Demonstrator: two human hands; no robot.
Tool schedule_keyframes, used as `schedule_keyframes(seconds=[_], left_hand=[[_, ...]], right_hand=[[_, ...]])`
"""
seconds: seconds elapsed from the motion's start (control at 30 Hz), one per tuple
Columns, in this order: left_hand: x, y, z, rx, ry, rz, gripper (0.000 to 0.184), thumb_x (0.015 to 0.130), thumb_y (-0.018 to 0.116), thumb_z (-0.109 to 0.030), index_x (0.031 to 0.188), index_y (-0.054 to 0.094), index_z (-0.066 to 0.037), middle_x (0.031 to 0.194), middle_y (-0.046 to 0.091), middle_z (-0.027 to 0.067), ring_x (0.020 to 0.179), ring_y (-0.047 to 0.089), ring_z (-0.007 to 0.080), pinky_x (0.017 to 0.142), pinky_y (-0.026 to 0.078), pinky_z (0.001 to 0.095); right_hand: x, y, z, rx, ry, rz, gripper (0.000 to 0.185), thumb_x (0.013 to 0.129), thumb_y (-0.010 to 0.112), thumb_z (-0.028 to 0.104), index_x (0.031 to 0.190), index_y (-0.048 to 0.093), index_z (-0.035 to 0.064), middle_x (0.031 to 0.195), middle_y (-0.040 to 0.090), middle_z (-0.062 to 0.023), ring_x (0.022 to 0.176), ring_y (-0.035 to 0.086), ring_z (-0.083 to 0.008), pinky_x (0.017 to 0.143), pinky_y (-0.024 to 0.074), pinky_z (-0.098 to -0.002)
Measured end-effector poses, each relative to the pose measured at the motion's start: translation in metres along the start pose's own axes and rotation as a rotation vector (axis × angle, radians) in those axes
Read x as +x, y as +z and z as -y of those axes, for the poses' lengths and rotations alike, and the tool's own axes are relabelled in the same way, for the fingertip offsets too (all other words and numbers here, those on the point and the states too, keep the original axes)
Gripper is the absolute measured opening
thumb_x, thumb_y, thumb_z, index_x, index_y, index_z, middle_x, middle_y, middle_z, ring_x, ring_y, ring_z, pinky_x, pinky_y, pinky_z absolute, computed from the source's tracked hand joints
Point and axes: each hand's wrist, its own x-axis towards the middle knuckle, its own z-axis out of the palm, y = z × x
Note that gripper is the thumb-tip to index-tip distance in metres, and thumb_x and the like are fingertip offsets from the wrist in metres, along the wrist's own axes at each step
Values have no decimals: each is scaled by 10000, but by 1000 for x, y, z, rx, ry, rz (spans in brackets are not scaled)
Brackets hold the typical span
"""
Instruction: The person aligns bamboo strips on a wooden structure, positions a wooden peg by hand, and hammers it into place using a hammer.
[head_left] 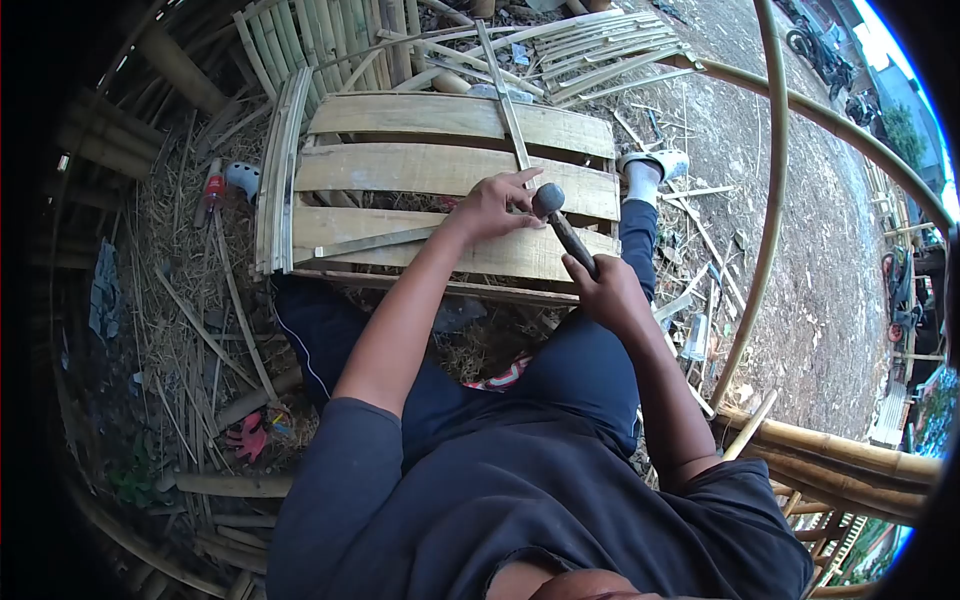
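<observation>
Holding a hammer (pixel 568 233) by its handle, the person's right hand (pixel 613 290) has its grip wrapped tight above the surface's (pixel 385 168) near right corner. The left hand's (pixel 490 208) grip curls beside the hammer head; whether it pinches anything cannot be made out. 1 long strip (pixel 506 100) crosses the far edge; stacked strips (pixel 283 175) line the left edge.

One wide head-worn view — forward and steeply down, close over the slatted bench (pixel 420 170).
</observation>
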Motion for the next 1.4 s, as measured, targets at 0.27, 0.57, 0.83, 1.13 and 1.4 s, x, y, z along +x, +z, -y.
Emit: schedule_keyframes(seconds=[0.27, 0.57, 0.83, 1.13, 1.4], left_hand=[[0, -4, -2, -131, -38, -18, 229, 810, 892, -113, 1015, 820, -40, 1536, 590, 147, 1276, 685, 264, 1104, 530, 366], [0, 4, 0, 59, 122, -110, 187, 776, 882, -102, 946, 822, -55, 1409, 689, 134, 1089, 726, 301, 963, 576, 383], [-1, 5, -10, 58, 111, -139, 216, 782, 880, -110, 988, 830, -66, 1375, 716, 95, 1102, 724, 294, 932, 580, 373], [2, 8, -2, 104, 191, -166, 207, 790, 864, -126, 975, 824, -41, 1363, 716, 118, 1062, 728, 297, 935, 579, 371], [-1, 7, -2, 62, 118, -121, 177, 789, 875, -123, 946, 834, -49, 1320, 737, 145, 1069, 718, 274, 962, 551, 355]], right_hand=[[-4, -16, -16, 104, 119, -54, 621, 1015, 652, 502, 832, 674, -91, 703, 662, -268, 680, 688, -407, 683, 518, -494], [-13, -10, -1, 125, -45, -103, 598, 1022, 664, 478, 822, 656, -86, 684, 642, -281, 649, 662, -434, 651, 499, -516], [2, 3, -15, 67, -18, -50, 599, 1033, 641, 471, 832, 672, -92, 693, 654, -289, 668, 681, -449, 667, 511, -524], [-2, 19, -13, 20, -69, -33, 592, 1027, 653, 474, 842, 666, -89, 701, 653, -306, 721, 691, -489, 703, 532, -541], [-5, 22, -4, 93, -43, -131, 581, 1037, 645, 478, 849, 680, -71, 671, 653, -254, 638, 668, -413, 651, 515, -495]])
